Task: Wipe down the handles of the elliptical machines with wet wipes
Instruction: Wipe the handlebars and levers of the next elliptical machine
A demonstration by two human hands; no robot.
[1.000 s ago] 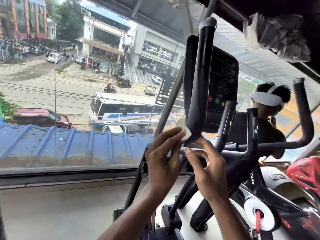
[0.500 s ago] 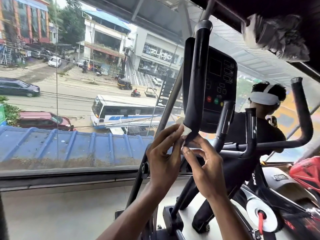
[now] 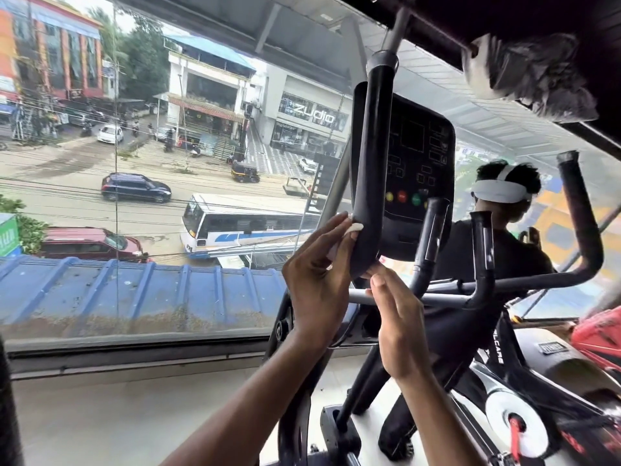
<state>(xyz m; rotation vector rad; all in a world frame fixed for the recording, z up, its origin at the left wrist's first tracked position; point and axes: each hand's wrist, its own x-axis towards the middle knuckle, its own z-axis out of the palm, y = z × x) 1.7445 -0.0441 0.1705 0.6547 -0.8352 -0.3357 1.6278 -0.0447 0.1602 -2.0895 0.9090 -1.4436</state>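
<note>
- Presently, the left hand (image 3: 319,280) pinches the wet wipe (image 3: 355,228) between the thumb and long, nearly straight fingers. The white wipe shows at the fingertips and again in the gap by the thumb.
- The wipe is pressed against the left side of the handle (image 3: 371,169), at its lower bend.
- The right hand (image 3: 400,321) holds nothing. Its fingers are loosely extended and the fingertips touch the underside of the same bend, just below the left hand.
- The handle is black, padded and roughly upright, with a grey metal collar at the top. It curves inward at the bottom, where both hands meet.
- The console (image 3: 420,183) sits just behind the handle, a dark panel with yellow, red and green buttons in a row.
- Two short inner grips (image 3: 484,250) rise from a grey crossbar to the right of the console.
- The far handle (image 3: 578,213) is well apart on the right side.
- Another person wearing a white headset (image 3: 500,193) stands beyond the machine.
- The window (image 3: 134,95) is ahead and to the left. Through it, a blue corrugated roof (image 3: 134,290) lies below the sill, and a white bus (image 3: 242,223) is in the street.
</note>
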